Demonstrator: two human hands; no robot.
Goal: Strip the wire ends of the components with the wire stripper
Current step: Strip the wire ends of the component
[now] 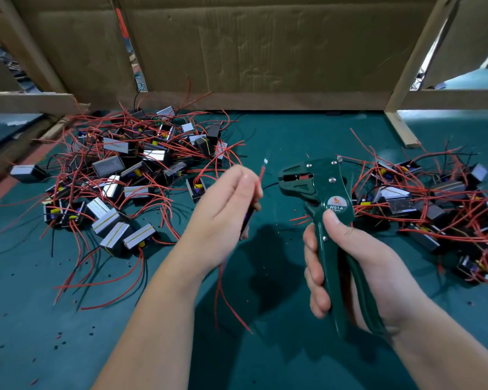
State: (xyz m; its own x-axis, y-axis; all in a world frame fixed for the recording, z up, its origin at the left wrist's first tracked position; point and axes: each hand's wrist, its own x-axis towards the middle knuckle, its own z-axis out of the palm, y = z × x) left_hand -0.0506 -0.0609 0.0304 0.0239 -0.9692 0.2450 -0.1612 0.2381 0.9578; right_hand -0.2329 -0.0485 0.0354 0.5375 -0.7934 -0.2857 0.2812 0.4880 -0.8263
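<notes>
My right hand grips the handles of a dark green wire stripper, held upright with its jaws pointing left. My left hand holds a small dark component, mostly hidden behind the fingers, and pinches its red wire. The wire's tip points up and shows a short bare end, a little left of the stripper's jaws and not touching them. More red wires hang below my left hand. A black wire runs toward the jaws.
A pile of components with red and black wires lies at the left on the green mat. A second pile lies at the right. Cardboard panels and wooden battens wall the back. Small insulation scraps dot the mat.
</notes>
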